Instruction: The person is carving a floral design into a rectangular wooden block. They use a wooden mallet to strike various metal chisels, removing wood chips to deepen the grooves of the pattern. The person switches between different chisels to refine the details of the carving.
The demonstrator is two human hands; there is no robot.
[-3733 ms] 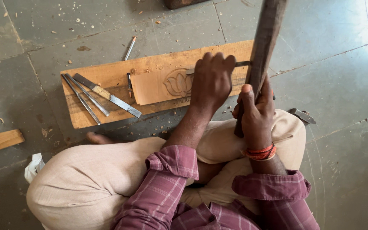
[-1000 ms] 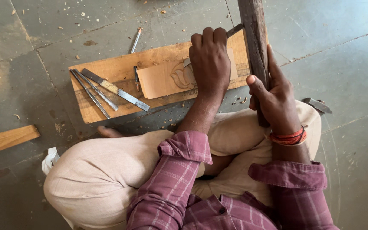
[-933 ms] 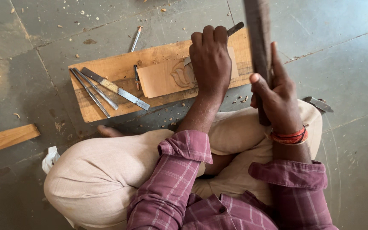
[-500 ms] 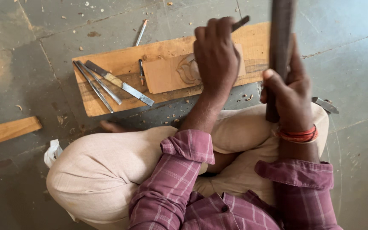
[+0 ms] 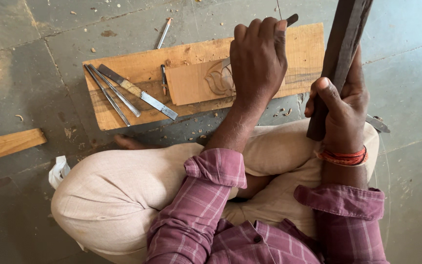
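Left grip (image 5: 259, 58) clenched round chisel (image 5: 291, 19) on carved panel (image 5: 199, 83); right grip (image 5: 340, 105) grasping wooden mallet (image 5: 340, 49). Strike squarely, lightly.

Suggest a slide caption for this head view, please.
Left hand steadies a chisel on a carved panel; right hand grips a dark wooden bar.

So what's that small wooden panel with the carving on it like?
The small wooden panel is a thin, light-brown rectangular piece lying flat on a larger pale plank on the floor. A flower-like relief is cut into its right part, half hidden by the left hand, which holds a chisel over it. A thin tool lies along its left edge. Wood chips are scattered nearby.
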